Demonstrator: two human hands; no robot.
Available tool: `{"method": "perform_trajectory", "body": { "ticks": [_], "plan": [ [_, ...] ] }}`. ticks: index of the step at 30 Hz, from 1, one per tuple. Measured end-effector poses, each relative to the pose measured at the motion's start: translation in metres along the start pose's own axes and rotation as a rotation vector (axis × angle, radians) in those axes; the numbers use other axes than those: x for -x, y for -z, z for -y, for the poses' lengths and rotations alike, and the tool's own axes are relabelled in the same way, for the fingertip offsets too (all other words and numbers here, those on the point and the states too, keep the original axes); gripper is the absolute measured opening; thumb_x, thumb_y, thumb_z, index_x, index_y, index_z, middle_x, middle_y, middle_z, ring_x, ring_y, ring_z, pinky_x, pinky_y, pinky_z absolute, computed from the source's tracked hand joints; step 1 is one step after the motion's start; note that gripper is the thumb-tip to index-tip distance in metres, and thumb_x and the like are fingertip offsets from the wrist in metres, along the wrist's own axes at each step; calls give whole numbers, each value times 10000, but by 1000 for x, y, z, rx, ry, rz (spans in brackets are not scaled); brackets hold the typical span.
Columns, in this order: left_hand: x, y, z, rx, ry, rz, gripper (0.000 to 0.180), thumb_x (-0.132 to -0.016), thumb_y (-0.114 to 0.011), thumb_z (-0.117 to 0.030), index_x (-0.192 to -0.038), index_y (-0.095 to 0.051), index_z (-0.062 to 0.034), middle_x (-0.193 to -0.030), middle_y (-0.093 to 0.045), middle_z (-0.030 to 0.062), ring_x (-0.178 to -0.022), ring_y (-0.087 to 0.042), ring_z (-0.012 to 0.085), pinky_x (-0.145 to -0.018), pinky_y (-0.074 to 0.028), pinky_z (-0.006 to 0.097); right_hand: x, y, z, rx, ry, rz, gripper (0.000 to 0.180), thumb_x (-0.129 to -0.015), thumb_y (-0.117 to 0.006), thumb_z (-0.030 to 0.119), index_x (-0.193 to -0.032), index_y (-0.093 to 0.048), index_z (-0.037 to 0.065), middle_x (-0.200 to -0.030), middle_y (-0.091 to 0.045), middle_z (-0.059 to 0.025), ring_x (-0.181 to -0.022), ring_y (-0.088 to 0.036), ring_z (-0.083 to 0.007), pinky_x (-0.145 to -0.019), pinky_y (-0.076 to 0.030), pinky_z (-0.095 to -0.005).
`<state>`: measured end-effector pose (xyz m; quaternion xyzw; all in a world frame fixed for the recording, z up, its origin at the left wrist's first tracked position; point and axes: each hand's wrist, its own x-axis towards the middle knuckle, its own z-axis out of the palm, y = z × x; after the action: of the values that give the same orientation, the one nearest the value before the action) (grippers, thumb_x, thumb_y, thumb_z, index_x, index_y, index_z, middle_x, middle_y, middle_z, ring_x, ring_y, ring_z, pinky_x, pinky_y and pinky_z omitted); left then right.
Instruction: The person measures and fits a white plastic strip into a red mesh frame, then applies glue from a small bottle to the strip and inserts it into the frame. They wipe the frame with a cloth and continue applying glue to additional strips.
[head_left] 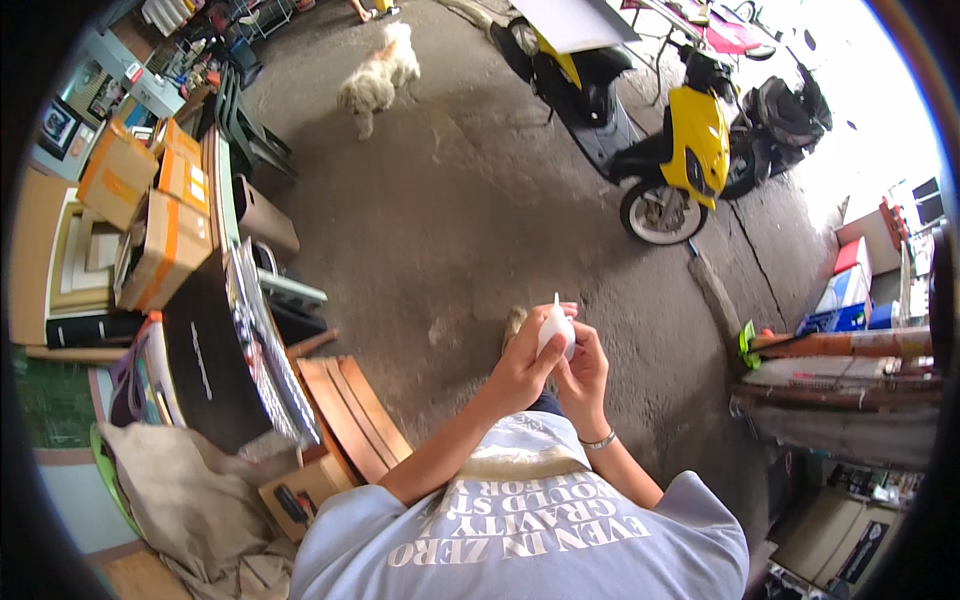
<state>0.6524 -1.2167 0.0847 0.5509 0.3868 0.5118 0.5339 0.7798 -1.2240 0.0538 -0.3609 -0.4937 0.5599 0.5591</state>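
Observation:
A small white squeeze bottle [557, 328] with a thin pointed nozzle is held upright in front of my body, its tip pointing away from me. My left hand [523, 366] is wrapped round its left side, the thumb pressed against the front. From the other side my right hand [586, 372] closes on the bottle too, fingers curled along it and a bracelet [598, 441] on the wrist. Between them the hands hide the bottle's lower part.
A yellow scooter [695, 140] stands ahead to the right, beside a dark motorbike [785, 112]. A pale dog [380, 78] is on the concrete floor [400, 220] farther off. Cardboard boxes [168, 250], wooden boards [352, 415] and a beige cloth [190, 495] crowd the left. Long rolls [850, 345] lie at right.

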Motion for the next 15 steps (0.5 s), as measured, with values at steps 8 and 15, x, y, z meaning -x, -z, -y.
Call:
{"method": "perform_trajectory", "body": {
  "ticks": [8, 15],
  "plan": [
    [-190, 124, 1, -236, 86, -119, 503, -1035, -526, -273, -1464, -397, -43, -1492, -377, 143, -1113, -610, 199, -893, -512, 295, -268, -25, -40, -221, -185, 109, 337, -987, -624, 168, -1265, -501, 23, -1083, -600, -22, -1019, -556, -97, -864, -487, -267],
    [-297, 281, 66, -120, 332, -355, 486, -1037, -496, -395, -1365, -511, -36, -1241, -620, 131, -1052, -644, 195, -883, -511, 301, -491, -63, -67, -333, -127, 189, 317, -1005, -583, 176, -1266, -468, 38, -1136, -632, -116, -1003, -654, -209, -819, -539, -328]
  ]
}}
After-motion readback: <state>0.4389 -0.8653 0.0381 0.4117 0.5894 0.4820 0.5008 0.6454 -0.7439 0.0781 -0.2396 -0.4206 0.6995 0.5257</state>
